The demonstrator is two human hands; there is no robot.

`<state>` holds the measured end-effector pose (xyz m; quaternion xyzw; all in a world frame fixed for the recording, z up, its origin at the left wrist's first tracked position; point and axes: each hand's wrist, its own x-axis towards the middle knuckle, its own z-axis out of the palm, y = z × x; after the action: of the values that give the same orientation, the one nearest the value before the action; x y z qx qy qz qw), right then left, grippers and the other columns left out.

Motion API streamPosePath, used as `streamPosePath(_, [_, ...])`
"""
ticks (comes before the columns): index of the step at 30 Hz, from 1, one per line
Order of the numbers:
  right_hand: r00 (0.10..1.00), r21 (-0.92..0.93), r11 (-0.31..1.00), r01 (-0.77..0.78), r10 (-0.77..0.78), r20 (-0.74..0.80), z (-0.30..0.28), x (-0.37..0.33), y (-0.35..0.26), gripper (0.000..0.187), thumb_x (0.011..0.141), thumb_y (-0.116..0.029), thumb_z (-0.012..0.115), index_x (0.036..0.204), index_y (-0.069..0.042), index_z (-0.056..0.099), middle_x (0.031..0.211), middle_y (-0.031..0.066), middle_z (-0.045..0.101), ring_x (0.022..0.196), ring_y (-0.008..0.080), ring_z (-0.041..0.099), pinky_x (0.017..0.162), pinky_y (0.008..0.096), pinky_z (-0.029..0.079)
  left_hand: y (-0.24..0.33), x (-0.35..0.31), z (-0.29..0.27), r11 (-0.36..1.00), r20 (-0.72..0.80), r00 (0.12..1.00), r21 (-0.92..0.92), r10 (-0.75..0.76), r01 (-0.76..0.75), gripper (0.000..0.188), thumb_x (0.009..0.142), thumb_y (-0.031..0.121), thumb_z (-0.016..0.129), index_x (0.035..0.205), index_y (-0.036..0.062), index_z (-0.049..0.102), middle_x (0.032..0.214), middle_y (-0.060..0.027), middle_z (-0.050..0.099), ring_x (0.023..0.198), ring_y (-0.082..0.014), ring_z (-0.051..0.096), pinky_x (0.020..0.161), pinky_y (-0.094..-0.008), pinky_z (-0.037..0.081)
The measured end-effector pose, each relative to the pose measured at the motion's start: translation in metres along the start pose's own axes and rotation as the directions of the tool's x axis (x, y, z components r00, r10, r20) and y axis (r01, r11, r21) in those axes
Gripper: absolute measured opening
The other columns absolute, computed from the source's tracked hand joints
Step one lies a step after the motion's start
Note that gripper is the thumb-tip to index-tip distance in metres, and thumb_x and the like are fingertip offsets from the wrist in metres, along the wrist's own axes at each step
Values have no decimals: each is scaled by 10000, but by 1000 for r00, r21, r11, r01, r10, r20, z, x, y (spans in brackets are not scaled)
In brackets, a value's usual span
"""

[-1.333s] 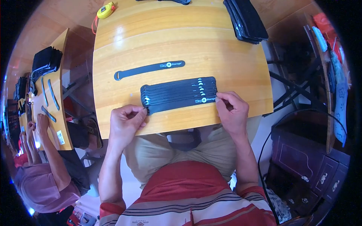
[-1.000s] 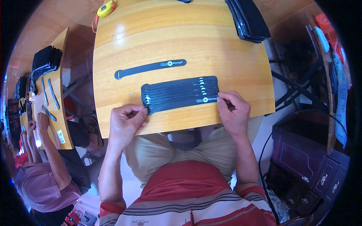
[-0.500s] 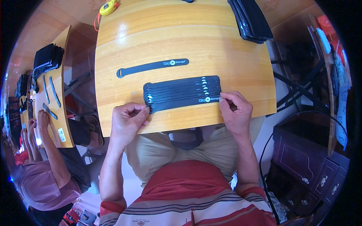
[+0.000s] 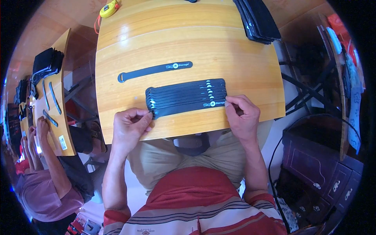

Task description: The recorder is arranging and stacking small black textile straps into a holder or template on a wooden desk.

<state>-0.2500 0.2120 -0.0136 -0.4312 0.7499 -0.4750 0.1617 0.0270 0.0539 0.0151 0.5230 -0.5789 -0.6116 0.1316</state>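
A row of overlapping black straps (image 4: 178, 95) with pale printed marks lies across the near part of the wooden table (image 4: 235, 58). My left hand (image 4: 128, 127) pinches the slotted left end of the nearest strap between thumb and forefinger. At the other end of that strap, the thumb and fingertips of my right hand (image 4: 243, 115) are closed on its tip. One more black strap (image 4: 150, 73), with a slot at its left end, lies apart beyond the row. The fingertips hide both gripped ends.
A pile of black straps (image 4: 260, 21) sits at the far right corner. At the far left corner is a yellow tape measure (image 4: 109, 9) with an orange cord. To the left, other people's hands work at another table (image 4: 64, 98) with black straps. A dark cabinet (image 4: 313, 172) stands on the right.
The whole scene has shifted slightly left in the picture. Both hands keep their hold on the near strap, and the row looks the same.
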Motion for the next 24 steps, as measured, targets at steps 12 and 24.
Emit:
streamPosePath(12, [1000,-3,1000,-8,8,-27,1,-1,-1,113,881,8,715,992,13,739,887,139,727,748,209,707,675,315,550,-2,0,0,1000,-1,1000,-15,-13,13,141,997,107,723,995,-29,760,767,-43,729,651,-53,639,586,-213,515])
streamPosePath(24, [1000,-20,1000,20,-20,-10,1,0,0,113,880,14,704,989,23,734,891,148,729,754,218,716,674,319,549,2,0,-1,1000,6,1000,21,-2,2,147,1000,107,718,990,-33,762,762,-45,730,655,-62,650,593,-223,529])
